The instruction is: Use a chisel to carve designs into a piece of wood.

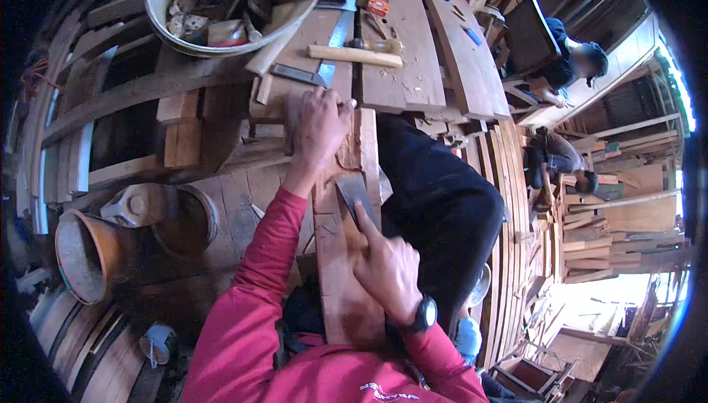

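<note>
A long brown wooden board (340, 278) runs away from my body, with a darker carved hollow near its far end. My left hand (322, 129) is closed over the far left edge of that board, fingers curled. In my right hand (389, 269) is a wide, flat-bladed chisel (352, 190), its index finger stretched along the blade. The blade lies low over the board, just short of the carved part, its edge pointing away from me. My palm hides the chisel's handle.
Beyond the board stands a plank bench (398, 82) holding a wooden stick (355, 56), a flat tool (298, 73) and a matchbox-like box (377, 5). A white bucket (221, 50) of tools sits far left. Pots (77, 255) stand left. Two people (564, 160) work at right.
</note>
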